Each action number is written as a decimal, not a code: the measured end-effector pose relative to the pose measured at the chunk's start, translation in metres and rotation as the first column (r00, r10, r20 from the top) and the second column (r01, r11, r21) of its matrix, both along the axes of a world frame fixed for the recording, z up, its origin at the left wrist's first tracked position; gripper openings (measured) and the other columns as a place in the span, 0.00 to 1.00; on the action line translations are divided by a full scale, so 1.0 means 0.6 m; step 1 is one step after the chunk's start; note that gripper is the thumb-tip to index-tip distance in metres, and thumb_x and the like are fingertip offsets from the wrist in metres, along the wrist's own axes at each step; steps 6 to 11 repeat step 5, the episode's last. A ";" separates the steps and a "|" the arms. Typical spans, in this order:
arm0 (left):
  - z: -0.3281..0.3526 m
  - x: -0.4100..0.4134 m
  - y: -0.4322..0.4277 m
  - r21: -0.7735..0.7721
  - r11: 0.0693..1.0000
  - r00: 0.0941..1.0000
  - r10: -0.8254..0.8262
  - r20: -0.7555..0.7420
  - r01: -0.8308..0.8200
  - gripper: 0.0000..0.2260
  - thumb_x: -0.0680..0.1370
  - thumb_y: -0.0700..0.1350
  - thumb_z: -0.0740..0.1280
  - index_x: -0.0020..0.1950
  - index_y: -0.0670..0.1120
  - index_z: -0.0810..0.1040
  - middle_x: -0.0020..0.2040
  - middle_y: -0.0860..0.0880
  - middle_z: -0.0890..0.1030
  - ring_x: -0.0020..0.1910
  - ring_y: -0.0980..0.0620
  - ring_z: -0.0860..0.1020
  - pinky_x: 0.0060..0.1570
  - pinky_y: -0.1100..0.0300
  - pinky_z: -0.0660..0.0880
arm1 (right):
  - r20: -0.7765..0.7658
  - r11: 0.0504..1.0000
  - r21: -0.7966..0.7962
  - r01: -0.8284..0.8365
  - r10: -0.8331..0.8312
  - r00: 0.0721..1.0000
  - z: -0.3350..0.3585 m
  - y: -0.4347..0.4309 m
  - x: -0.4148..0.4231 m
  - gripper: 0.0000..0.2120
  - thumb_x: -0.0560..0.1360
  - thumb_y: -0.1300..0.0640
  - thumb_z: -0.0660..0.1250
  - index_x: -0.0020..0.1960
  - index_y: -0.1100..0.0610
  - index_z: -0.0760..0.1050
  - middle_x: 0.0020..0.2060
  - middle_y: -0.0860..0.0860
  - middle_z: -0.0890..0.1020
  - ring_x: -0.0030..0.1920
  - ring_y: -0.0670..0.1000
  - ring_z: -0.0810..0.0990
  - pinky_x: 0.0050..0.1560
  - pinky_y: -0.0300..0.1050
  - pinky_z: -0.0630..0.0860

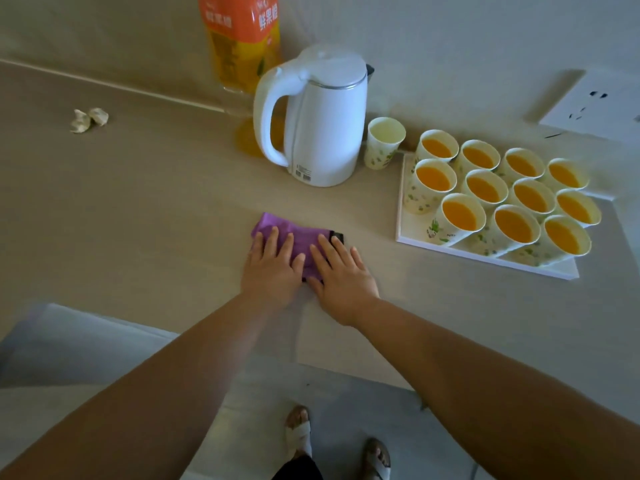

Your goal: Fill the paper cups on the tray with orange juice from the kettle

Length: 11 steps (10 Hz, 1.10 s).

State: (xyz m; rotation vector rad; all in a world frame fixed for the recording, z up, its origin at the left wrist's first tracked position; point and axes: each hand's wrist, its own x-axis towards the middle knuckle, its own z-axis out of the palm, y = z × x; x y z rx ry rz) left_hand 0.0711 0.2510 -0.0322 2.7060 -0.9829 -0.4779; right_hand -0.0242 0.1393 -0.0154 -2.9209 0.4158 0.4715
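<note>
1. L hand [273, 268], R hand [341, 275]: side by side, fingers straight, flat on purple cloth [294, 233]; nothing gripped.
2. Kettle [322, 133]: white, upright, lid down; beyond hands, well apart.
3. Tray [412, 230]: right of kettle, well apart from R hand; 11 paper cups [516, 225], all w/ orange juice.
4. Empty cup [384, 143]: off tray, btwn kettle & tray.
5. Juice bottle [242, 39]: behind kettle.

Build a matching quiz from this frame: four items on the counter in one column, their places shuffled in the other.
Items:
1 kettle
2 purple cloth
3 lone cup
4 juice bottle

Places:
A behind the kettle, at the wall
B pressed under the left hand and right hand
C just off the tray, beside the kettle
D upright, left of the tray

Pairs: 1-D, 2-B, 3-C, 4-A
</note>
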 end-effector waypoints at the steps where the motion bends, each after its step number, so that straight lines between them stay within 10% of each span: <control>1: 0.004 0.023 -0.022 0.036 0.999 1.000 0.019 -0.004 -0.019 0.25 0.83 0.52 0.45 0.78 0.43 0.50 0.78 0.41 0.47 0.77 0.42 0.44 0.74 0.49 0.37 | -0.051 0.999 -0.034 -0.029 0.027 0.998 -0.001 -0.029 0.029 0.27 0.82 0.43 0.42 0.78 0.50 0.40 0.77 0.49 0.39 0.77 0.50 0.38 0.75 0.52 0.39; 3: -0.036 0.052 -0.032 0.183 0.983 1.000 -0.011 -0.010 0.013 0.32 0.78 0.59 0.35 0.78 0.46 0.48 0.79 0.45 0.47 0.77 0.43 0.42 0.74 0.46 0.41 | -0.106 0.995 0.070 -0.075 0.082 0.991 0.009 -0.057 0.043 0.28 0.82 0.42 0.44 0.78 0.50 0.41 0.77 0.48 0.38 0.76 0.50 0.36 0.75 0.56 0.42; 5: 0.055 0.022 -0.056 0.001 0.996 0.990 0.087 -0.112 -0.088 0.22 0.82 0.53 0.55 0.74 0.45 0.63 0.74 0.41 0.62 0.73 0.42 0.59 0.71 0.51 0.57 | -0.075 0.928 0.371 0.038 -0.011 0.997 0.076 -0.079 0.019 0.26 0.81 0.46 0.56 0.75 0.54 0.60 0.74 0.55 0.62 0.74 0.58 0.59 0.71 0.50 0.56; 11: 0.055 0.022 -0.056 0.001 0.996 0.990 0.087 -0.112 -0.088 0.22 0.82 0.53 0.55 0.74 0.45 0.63 0.74 0.41 0.62 0.73 0.42 0.59 0.71 0.51 0.57 | -0.075 0.928 0.371 0.038 -0.011 0.997 0.076 -0.079 0.019 0.26 0.81 0.46 0.56 0.75 0.54 0.60 0.74 0.55 0.62 0.74 0.58 0.59 0.71 0.50 0.56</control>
